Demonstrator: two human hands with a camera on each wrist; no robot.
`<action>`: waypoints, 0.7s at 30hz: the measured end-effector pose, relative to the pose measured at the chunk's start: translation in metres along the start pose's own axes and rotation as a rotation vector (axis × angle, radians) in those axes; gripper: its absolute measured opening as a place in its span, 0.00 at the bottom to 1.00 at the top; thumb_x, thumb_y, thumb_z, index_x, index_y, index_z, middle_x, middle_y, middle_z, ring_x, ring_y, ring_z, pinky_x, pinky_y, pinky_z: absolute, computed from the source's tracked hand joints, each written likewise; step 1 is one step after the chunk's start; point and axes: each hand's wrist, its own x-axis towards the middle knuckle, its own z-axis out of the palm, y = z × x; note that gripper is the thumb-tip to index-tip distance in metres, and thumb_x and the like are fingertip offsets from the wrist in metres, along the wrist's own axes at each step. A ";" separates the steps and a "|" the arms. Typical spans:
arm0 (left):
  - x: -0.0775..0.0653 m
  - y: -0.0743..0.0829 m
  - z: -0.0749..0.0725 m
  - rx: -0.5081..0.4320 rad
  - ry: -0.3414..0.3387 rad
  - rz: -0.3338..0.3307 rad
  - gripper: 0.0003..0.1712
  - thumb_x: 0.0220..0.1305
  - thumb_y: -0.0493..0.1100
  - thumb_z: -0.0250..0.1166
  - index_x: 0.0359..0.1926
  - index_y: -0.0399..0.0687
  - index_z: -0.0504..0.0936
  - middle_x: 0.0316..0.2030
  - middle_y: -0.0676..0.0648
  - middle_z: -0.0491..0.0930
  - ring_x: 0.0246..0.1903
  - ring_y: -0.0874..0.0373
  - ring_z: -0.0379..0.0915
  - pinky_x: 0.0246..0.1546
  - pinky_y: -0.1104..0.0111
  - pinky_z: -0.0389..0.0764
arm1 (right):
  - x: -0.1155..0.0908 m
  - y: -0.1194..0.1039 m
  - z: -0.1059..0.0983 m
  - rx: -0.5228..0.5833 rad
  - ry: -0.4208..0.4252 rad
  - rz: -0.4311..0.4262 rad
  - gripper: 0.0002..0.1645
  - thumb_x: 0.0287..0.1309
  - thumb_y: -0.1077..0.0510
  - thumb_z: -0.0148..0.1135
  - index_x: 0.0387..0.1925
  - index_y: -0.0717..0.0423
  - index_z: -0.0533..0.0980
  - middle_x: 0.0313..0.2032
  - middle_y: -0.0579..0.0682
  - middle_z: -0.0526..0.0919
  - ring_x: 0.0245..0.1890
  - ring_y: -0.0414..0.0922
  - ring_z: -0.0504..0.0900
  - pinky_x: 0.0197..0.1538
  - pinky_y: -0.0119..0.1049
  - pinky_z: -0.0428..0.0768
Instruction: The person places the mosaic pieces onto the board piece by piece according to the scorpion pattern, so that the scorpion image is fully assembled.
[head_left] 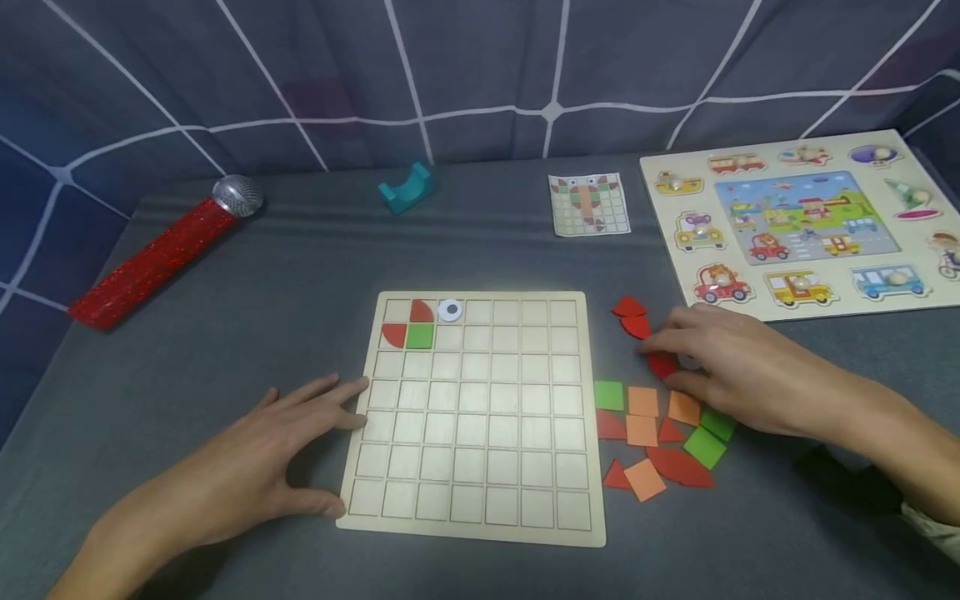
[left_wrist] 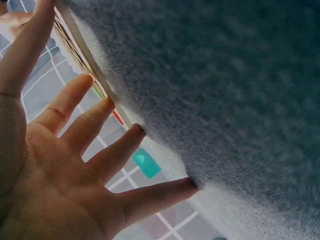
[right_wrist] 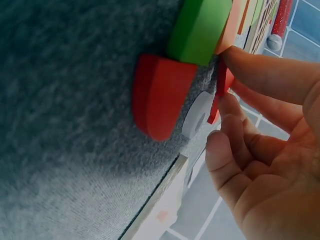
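Observation:
In the head view a wooden grid board [head_left: 472,417] lies flat on the table. Its top-left cells hold a green square [head_left: 419,336], two red quarter-circles [head_left: 393,335] and a round eye piece [head_left: 450,310]. My left hand [head_left: 277,458] rests at the board's left edge, fingers spread and touching it. To the right of the board, my right hand [head_left: 750,375] pinches a red curved piece [head_left: 662,365] between thumb and fingers. The right wrist view shows that red piece [right_wrist: 223,80] between the fingertips, with a white round piece [right_wrist: 197,115] close by.
Several loose orange squares [head_left: 642,401], green squares [head_left: 704,448] and red pieces [head_left: 678,467] lie right of the board. A pattern card [head_left: 588,204], a vehicle puzzle [head_left: 810,217], a teal curved block [head_left: 407,188] and a red microphone [head_left: 165,250] lie farther back.

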 end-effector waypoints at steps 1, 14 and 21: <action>0.000 0.000 0.000 0.000 0.000 0.001 0.43 0.37 0.74 0.72 0.58 0.69 0.76 0.73 0.59 0.57 0.71 0.42 0.52 0.55 0.25 0.54 | 0.000 0.000 0.000 0.006 0.002 0.007 0.22 0.48 0.59 0.77 0.48 0.51 0.83 0.39 0.42 0.77 0.37 0.41 0.73 0.38 0.42 0.76; 0.001 0.000 0.000 0.000 0.004 -0.003 0.44 0.36 0.73 0.73 0.58 0.68 0.77 0.73 0.59 0.57 0.71 0.43 0.52 0.55 0.25 0.53 | 0.003 -0.001 -0.004 0.092 0.032 0.005 0.19 0.53 0.64 0.72 0.47 0.48 0.81 0.39 0.41 0.82 0.33 0.38 0.76 0.35 0.40 0.78; 0.001 0.000 0.000 0.002 0.005 0.006 0.44 0.37 0.73 0.73 0.58 0.69 0.76 0.73 0.59 0.57 0.71 0.43 0.52 0.54 0.25 0.54 | 0.006 -0.008 -0.009 0.136 0.145 -0.092 0.22 0.53 0.67 0.71 0.49 0.45 0.84 0.35 0.38 0.79 0.30 0.36 0.73 0.32 0.34 0.75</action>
